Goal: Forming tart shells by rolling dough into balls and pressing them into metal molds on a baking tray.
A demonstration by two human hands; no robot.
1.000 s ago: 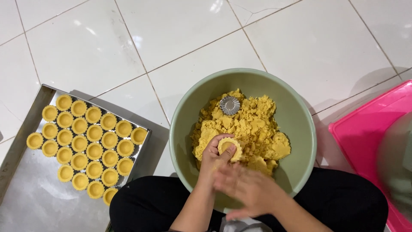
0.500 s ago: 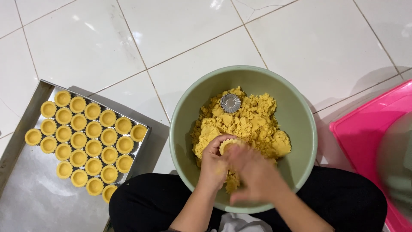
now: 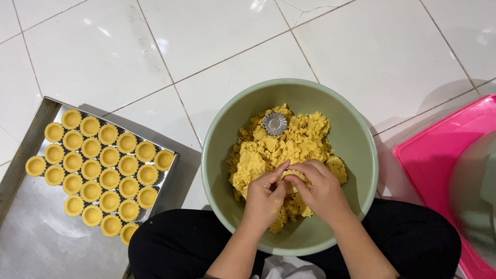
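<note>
A pale green bowl (image 3: 356,139) rests on my lap, holding crumbly yellow dough (image 3: 289,142). A small fluted metal tart mould (image 3: 275,123) lies on the dough at the far side. Over the near side of the bowl, my left hand (image 3: 264,199) and my right hand (image 3: 323,188) meet around a small dough-lined mould (image 3: 292,175), which is mostly hidden by my fingers. My left hand cups it from below while my right thumb and fingers press on its top.
A metal baking tray (image 3: 31,243) lies on the white tiled floor at the left, with several rows of shaped yellow tart shells (image 3: 101,165). A pink plastic container (image 3: 439,155) sits at the right edge, partly covered by a grey rounded object (image 3: 475,196).
My right hand has closed in over the small mould held in my left hand, covering it. The bowl and the tray have not moved.
</note>
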